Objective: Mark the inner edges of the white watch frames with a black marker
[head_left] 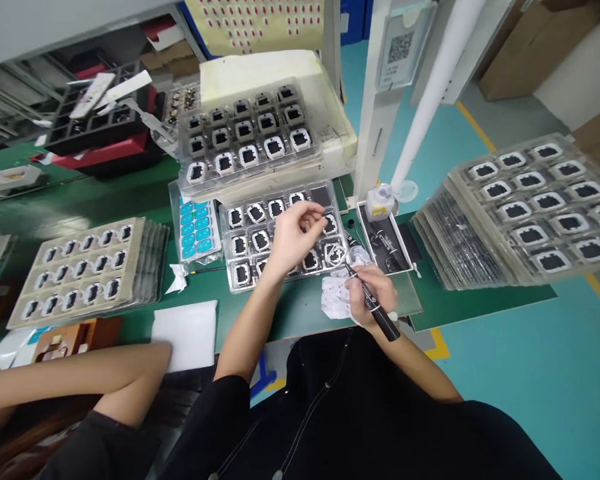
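My right hand (pixel 373 293) grips a black marker pen (pixel 375 310), its tip pointing up and left toward a white frame (pixel 335 254) in the near right corner of a clear plastic tray (pixel 234 289). Above that tray hovers my left hand (pixel 297 233), its fingers curled and thumb and fingertips close together beside another frame (pixel 331 224). Whatever may be between those fingertips is too small to make out. White frames with black centres sit in the tray's pockets; the hand and forearm cover some. Crumpled white paper (pixel 334 297) lies under the marker's tip end.
Tray stacks stand behind (pixel 247 127), at left (pixel 80 267) and at right (pixel 530 207). A white box (pixel 387 243) with a marker and a bottle (pixel 380 202) is beside my right hand. Blue stickers (pixel 197 227) lie left of the tray. A co-worker's arm (pixel 80 377) rests at left.
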The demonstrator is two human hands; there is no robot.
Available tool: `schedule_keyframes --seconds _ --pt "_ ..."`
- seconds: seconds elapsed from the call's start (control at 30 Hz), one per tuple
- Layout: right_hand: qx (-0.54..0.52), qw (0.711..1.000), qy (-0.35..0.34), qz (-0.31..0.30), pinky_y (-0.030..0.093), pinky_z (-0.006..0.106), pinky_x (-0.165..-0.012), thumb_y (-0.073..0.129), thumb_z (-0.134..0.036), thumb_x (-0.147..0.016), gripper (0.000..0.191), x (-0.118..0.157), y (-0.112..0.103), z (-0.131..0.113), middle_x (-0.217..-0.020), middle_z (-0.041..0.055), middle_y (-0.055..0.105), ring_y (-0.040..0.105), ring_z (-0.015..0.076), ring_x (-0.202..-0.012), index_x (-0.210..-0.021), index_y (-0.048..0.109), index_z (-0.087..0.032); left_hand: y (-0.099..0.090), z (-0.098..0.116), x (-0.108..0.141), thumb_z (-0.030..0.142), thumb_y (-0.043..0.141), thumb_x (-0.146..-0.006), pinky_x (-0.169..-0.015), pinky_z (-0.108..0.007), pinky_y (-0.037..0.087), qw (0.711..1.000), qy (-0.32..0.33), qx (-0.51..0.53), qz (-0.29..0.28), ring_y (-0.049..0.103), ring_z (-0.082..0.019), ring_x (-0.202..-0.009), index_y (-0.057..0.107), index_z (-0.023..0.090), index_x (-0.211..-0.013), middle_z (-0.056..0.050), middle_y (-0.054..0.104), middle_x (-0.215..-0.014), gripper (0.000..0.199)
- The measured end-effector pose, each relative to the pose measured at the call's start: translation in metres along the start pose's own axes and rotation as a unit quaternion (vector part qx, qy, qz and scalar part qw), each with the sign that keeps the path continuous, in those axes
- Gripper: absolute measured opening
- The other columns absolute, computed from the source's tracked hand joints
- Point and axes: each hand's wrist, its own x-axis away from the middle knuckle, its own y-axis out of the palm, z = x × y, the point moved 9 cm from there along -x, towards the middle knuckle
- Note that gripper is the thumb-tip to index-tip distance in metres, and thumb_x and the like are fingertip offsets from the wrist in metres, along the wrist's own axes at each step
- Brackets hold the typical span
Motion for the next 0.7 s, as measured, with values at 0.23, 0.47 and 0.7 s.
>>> schedule_keyframes --seconds 0.23,0.47,0.7 --pt "-0.042 0.999 0.025 0.004 0.074 0.043 -0.069 0.075 -0.021 -0.106 0.022 0.001 -0.005 0.006 -0.079 -0.0032 0.075 0.083 0.0251 -0.075 -0.127 0.071 -0.026 0.04 0.022 0.057 0.023 0.102 -0.089 -0.087 -0.039 0.057 0.972 0.045 -0.202 -0.113 0.075 -0.029 -0.098 0.08 0.023 -0.114 -0.008 0.082 -0.109 0.033" --pt "-0.03 0.999 0.013 -0.003 0.073 0.044 -0.069 0.074 -0.021 -0.106 0.022 -0.001 -0.003 0.004 -0.079 -0.0033 0.075 0.082 0.0249 -0.073 -0.127 0.07 -0.027 0.019 0.022 0.058 0.024 0.075 -0.109 -0.071 -0.033 0.055 0.988 0.026 -0.146 -0.052 0.072 -0.02 -0.07 0.081 0.023 -0.107 -0.002 0.081 -0.083 0.006" --pt "-0.031 0.999 0.017 -0.003 0.074 0.044 -0.069 0.075 -0.021 -0.107 0.021 0.002 -0.004 0.005 -0.079 -0.0031 0.075 0.082 0.0241 -0.074 -0.126 0.072 -0.026 -0.019 -0.013 0.001 0.026 0.079 -0.099 -0.068 -0.029 0.062 0.994 -0.08 -0.015 0.072 0.079 -0.018 -0.07 0.082 0.02 -0.101 -0.003 0.084 -0.086 0.007"
